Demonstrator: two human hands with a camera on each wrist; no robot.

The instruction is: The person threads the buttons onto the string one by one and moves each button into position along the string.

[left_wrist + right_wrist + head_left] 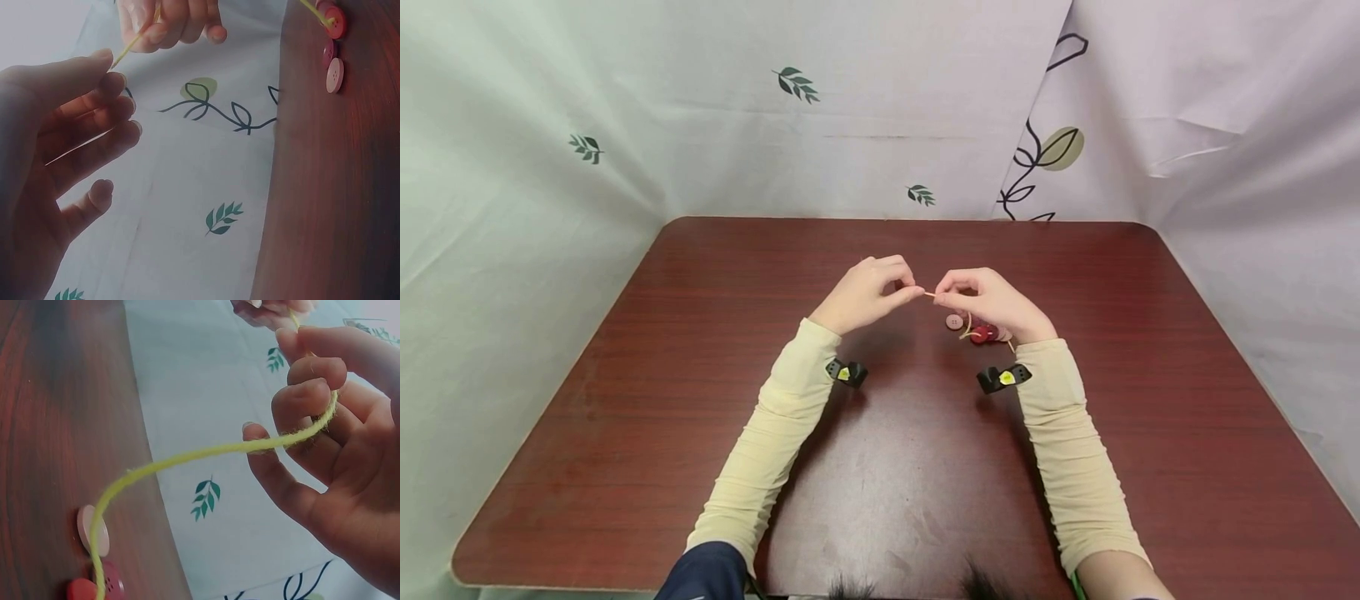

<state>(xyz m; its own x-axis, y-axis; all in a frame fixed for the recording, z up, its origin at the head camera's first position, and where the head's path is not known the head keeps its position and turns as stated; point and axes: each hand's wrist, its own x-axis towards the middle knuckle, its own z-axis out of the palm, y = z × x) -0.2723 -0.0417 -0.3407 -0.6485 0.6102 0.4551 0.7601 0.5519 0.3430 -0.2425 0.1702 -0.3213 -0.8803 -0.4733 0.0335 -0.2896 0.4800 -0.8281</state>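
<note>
Nearest, a navy cuff (pixel 703 573) is seen at the end of the left cream sleeve (pixel 767 429), and a matching right sleeve (pixel 1063 446) is stretched over the other forearm, both held above a red-brown table (pixel 887 508). On the inner side of each wrist a black strap (pixel 847 373) with a yellow mark is worn. A little farther off, several buttons are laid on the tabletop just below the right hand (pixel 996 302) — a red button (pixel 980 335) and a pale pink button (pixel 954 322) among them, the rest partly hidden. By the right thumb and forefinger a yellow cord (pixel 206 450) is pinched; from there it is led past the other fingers and down to the buttons. The cord's other end is pinched between thumb and forefinger by the left hand (pixel 868 293), its remaining fingers spread apart, and only a short stretch is left between the hands. Beyond the table's far edge, white cloth (pixel 700 75) is hung, printed with green leaf sprigs (pixel 796 84).
</note>
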